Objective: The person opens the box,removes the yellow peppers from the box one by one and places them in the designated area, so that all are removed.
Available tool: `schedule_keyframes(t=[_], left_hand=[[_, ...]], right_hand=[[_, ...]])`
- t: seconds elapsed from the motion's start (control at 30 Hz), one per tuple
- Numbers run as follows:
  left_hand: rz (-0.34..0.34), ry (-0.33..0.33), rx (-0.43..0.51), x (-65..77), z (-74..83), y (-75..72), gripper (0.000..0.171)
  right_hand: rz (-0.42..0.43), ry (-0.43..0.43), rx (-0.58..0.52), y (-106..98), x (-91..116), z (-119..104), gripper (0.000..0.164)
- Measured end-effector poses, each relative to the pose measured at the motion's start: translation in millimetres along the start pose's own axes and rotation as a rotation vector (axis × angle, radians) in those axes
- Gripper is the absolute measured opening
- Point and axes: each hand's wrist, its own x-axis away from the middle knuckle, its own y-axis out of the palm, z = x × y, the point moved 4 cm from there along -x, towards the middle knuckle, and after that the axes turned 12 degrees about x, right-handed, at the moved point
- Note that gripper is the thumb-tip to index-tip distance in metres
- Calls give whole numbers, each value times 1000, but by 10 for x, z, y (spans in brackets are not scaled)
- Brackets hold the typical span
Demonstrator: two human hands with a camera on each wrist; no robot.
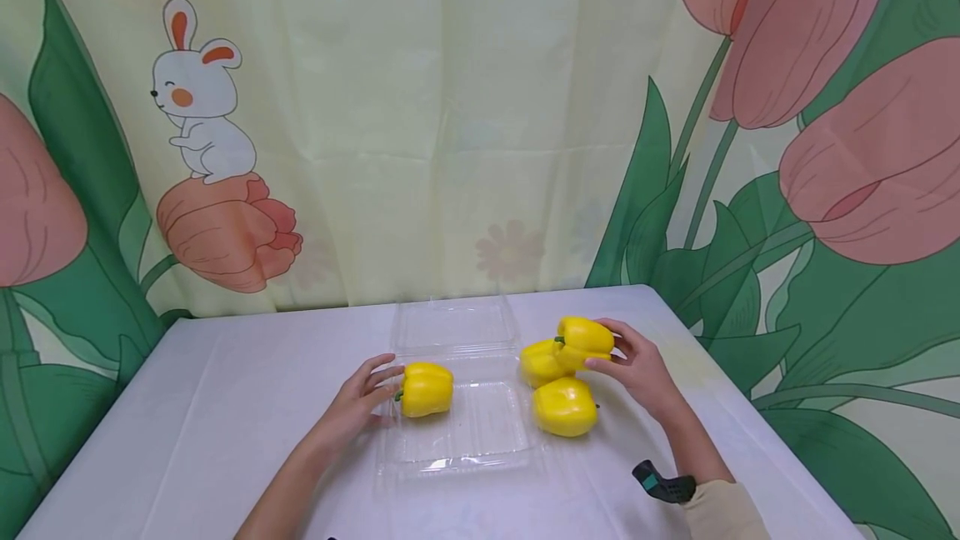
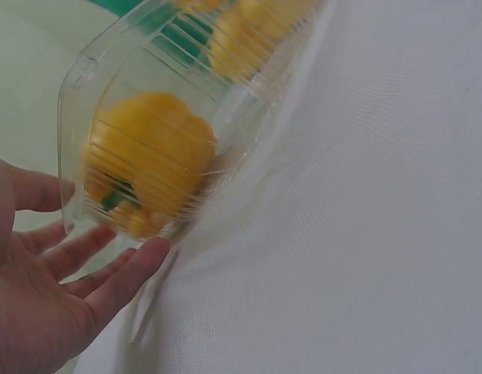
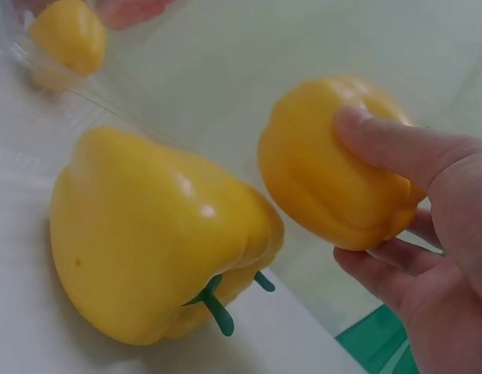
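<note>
A clear plastic clamshell container (image 1: pixel 491 427) lies opened out on the table, with one yellow bell pepper (image 1: pixel 427 390) in its left part, green stem facing left. My left hand (image 1: pixel 360 397) is at the container's left side, fingers spread and fairly straight; in the left wrist view its fingertips (image 2: pixel 155 248) are right at the clear wall. To the right, my right hand (image 1: pixel 639 365) holds another yellow bell pepper (image 3: pixel 334 164) between thumb and fingers, raised above the table. Two more yellow peppers, a rear one (image 1: pixel 542 365) and a front one (image 1: pixel 566 408), sit beside the container's right edge.
The container's lid (image 1: pixel 453 325) lies folded back toward the curtain. A white cloth covers the table (image 1: pixel 225 415). Behind it hangs a curtain (image 1: pixel 390 132) printed with tulips and a rabbit. A dark strap (image 1: pixel 663 486) is around my right wrist.
</note>
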Motion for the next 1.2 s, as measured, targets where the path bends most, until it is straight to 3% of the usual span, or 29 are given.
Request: schedule_keyframes(t=[1.2], left_hand=[[7,-4,5,-11,-16,-22,52]], right_hand=[[43,69,-59,-55,-92,294,73]])
